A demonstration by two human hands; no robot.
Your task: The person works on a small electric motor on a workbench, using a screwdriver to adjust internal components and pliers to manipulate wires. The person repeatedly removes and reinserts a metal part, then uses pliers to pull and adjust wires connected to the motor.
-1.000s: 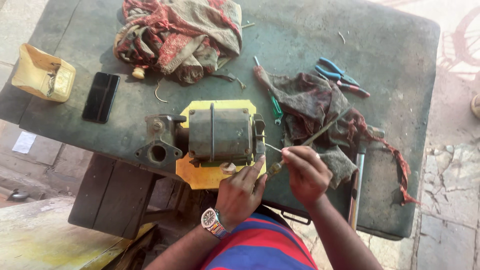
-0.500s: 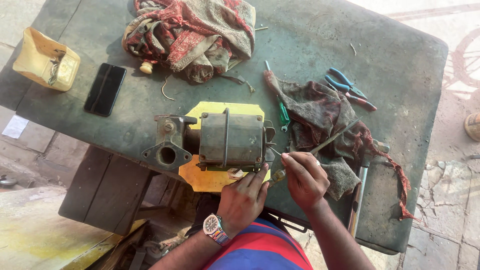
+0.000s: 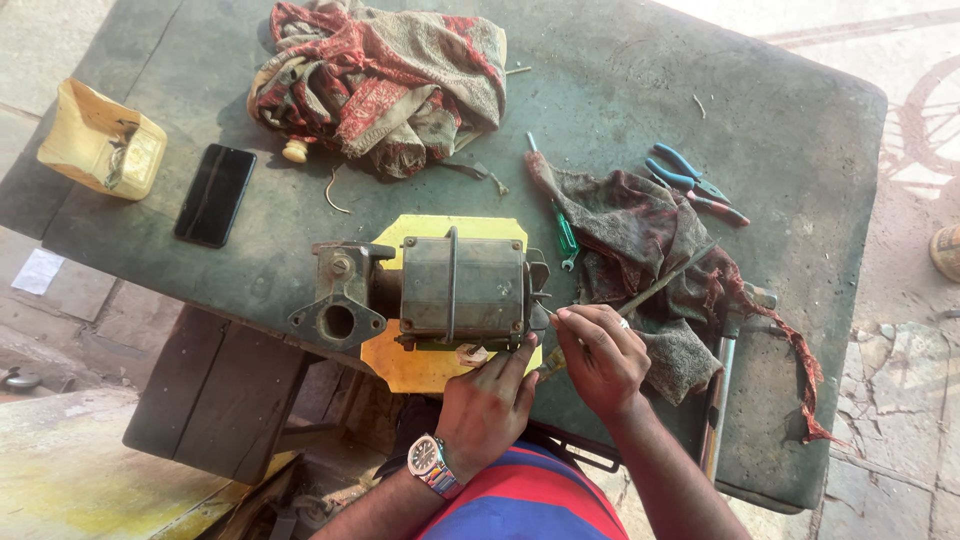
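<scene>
Left hand flat against motor, grip released; right hand grip clenched round thin rod.

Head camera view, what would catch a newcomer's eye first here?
Probably the grey motor on its yellow plate at the near edge of the green table, with the left hand against its near side and the right hand holding a thin tool at its end. Next, the red patterned cloth heaped at the far side, and the blue-handled pliers to the right.
</scene>
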